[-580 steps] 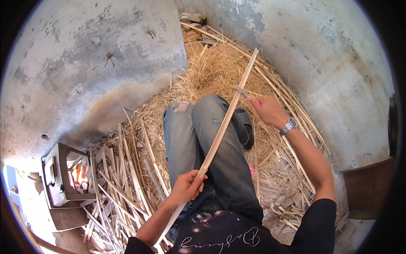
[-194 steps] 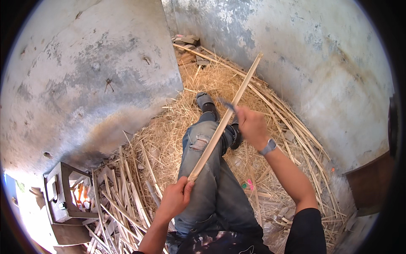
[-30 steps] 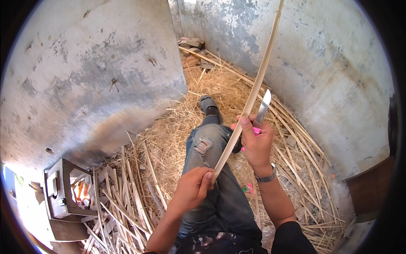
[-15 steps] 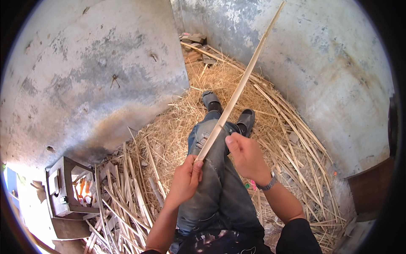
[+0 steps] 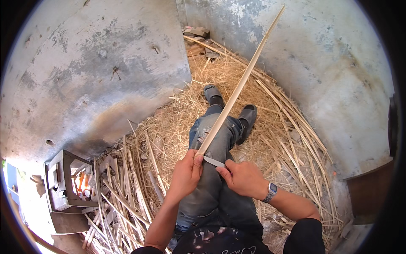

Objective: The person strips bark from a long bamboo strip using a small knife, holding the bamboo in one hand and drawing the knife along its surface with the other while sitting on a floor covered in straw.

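A long pale strip of split bamboo or wood (image 5: 231, 100) slants up and away across my legs. Its near end is pinched in my left hand (image 5: 186, 172), over my thigh. My right hand (image 5: 243, 178), with a watch (image 5: 271, 191) on the wrist, is closed round a knife whose handle is hidden in the fist. The knife's blade (image 5: 214, 161) points left, its tip beside the strip's near end and close to my left fingers. Whether the edge touches the strip I cannot tell.
Shavings (image 5: 177, 112) cover the floor around my shoes (image 5: 247, 120). Loose strips (image 5: 292, 122) lie along the right wall, and more strips (image 5: 127, 186) pile up at my left. A wooden stool-like frame (image 5: 69, 186) stands beside that pile. Walls (image 5: 105, 63) rise on both sides.
My right hand has moved down and toward me, bringing the knife blade beside the strip's near end. My left hand keeps its hold, and the strip has shifted slightly.
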`<state>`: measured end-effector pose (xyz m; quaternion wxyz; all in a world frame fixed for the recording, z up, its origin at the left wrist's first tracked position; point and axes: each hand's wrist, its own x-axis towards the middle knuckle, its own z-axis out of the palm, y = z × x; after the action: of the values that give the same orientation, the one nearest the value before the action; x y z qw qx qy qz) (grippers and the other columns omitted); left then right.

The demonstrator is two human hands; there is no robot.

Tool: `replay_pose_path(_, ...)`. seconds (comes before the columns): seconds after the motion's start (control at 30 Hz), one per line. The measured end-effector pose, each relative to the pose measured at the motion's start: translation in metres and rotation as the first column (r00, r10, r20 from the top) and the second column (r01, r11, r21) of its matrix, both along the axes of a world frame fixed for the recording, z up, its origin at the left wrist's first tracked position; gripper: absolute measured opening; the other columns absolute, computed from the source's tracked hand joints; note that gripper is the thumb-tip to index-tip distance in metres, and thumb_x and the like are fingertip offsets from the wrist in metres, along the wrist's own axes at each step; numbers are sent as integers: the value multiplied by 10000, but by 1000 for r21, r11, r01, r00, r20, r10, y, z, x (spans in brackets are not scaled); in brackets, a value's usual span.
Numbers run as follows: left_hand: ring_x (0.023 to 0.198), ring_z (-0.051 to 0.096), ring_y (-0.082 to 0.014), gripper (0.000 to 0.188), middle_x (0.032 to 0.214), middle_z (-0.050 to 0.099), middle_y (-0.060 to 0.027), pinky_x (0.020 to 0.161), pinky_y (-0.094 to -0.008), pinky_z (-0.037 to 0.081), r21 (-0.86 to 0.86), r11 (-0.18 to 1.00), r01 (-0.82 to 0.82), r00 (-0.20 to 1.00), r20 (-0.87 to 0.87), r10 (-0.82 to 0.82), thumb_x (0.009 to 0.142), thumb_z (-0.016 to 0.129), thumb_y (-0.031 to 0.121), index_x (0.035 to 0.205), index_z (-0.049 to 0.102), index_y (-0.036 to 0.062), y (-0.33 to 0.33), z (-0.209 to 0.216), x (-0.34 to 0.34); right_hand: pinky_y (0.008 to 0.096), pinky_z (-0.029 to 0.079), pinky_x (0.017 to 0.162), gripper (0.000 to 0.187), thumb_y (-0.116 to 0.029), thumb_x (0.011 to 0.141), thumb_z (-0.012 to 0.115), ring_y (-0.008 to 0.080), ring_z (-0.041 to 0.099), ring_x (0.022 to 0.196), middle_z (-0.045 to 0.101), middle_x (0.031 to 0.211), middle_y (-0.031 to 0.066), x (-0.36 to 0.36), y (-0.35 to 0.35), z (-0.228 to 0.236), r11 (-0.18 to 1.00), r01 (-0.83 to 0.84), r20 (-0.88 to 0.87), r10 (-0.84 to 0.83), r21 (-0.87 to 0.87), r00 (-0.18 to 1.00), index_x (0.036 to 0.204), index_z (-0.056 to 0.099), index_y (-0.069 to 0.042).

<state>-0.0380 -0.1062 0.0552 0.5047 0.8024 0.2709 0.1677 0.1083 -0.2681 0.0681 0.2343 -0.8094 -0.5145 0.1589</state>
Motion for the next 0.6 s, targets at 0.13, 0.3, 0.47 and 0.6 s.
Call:
replay_pose_path(0.13, 572, 543, -144, 328, 622, 570, -36, 577, -317, 435, -35, 999, 6, 1000, -22, -6, 1151, 478, 312, 1023, 572, 25, -3, 4, -1, 561, 498, 516, 488, -471, 1079, 558, 462, 645, 566, 628, 608, 218, 3, 0, 0, 997, -16, 10, 15, 80, 1000, 840, 616, -49)
replay_pose_path(0.3, 561, 541, -135, 319, 612, 568, -32, 570, -312, 434, -22, 1000, -8, 1000, -22, 8, 1150, 481, 299, 1032, 585, 21, -6, 1, 0, 533, 504, 490, 496, -487, 1078, 551, 434, 643, 530, 620, 576, 188, 4, 1, 0, 999, -22, 81, 19, 30, 997, 840, 611, -56)
replay_pose_path(0.47, 546, 532, -139, 314, 605, 563, -35, 553, -321, 425, -30, 998, -47, 999, -29, 46, 1148, 486, 289, 1047, 595, 13, -6, -3, 2, 558, 470, 482, 467, -488, 1069, 563, 435, 628, 526, 605, 564, 181, 2, 6, -9, 999, 4, 125, -9, 38, 992, 826, 608, -91)
replay_pose_path(0.6, 572, 625, -385, 242, 629, 595, -184, 548, -443, 450, 90, 994, -67, 998, 8, 67, 1124, 528, 235, 1026, 577, 20, -8, -7, 3, 512, 495, 440, 493, -523, 1068, 546, 381, 651, 494, 622, 556, 153, 9, 6, -15, 998, -22, 285, 5, 55, 958, 829, 621, -98)
